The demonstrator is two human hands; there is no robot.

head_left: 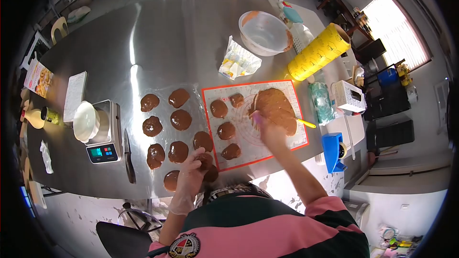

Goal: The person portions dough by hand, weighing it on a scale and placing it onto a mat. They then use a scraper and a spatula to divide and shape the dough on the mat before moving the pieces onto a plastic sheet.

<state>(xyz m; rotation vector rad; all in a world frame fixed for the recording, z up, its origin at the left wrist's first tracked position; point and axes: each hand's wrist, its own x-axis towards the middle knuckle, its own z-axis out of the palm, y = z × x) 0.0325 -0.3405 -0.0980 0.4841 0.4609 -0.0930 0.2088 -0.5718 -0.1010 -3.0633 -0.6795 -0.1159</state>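
My left hand [192, 174], in a clear plastic glove, holds a round piece of brown dough [205, 161] near the table's front edge. My right hand [267, 129] is over the large brown dough mass [275, 107] on the red-bordered mat [249, 152]; its fingers are blurred around a purple item [257, 117] that I cannot make out. A yellow-handled tool [306, 123] rests at the mass's right side. Several small dough pieces [226, 131] sit on the mat's left part, and several more [180, 120] lie on clear plastic film to the left.
A scale [103, 153] with a white bowl [86, 122] and a knife [128, 159] stand at the left. Behind the mat are a crumpled wrapper [239, 62] and a large plastic bowl [265, 33]. A yellow film roll [319, 52] and blue tape dispenser [333, 153] are at the right.
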